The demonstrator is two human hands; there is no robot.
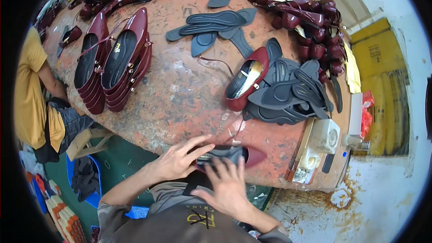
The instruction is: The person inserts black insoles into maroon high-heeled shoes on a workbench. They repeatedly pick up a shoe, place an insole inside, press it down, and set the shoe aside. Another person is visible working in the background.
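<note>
Shoe (256, 156), dark red, lies at the near edge of the bench (180, 94), directly under the fingers, its pointed toe aimed to their right. I see a grey insole (233, 152) in its opening, beneath the right fingertips. Left hand (182, 156): index and middle fingers extended and parted over the heel end; thumb hidden, so I cannot tell whether it pinches the shoe. Right hand (224, 186): fingers spread, slightly blurred, tips over the insole, thumb held apart; I cannot tell how firmly they press. Ahead and right of the fingers I log an insole pile (285, 94), with a strapped red shoe (261, 65) against its left side. Farther ahead, more insoles (216, 20) overlap. Ahead-left of the left fingers, two shoe stacks (126, 58) stand side by side. To the right fingers' right: a white container (326, 135). Far ahead-right, a shoe heap (315, 31). Well left of the fingers, I note a co-worker in yellow (31, 90) and a blue bin (70, 173) holding dark pieces.
</note>
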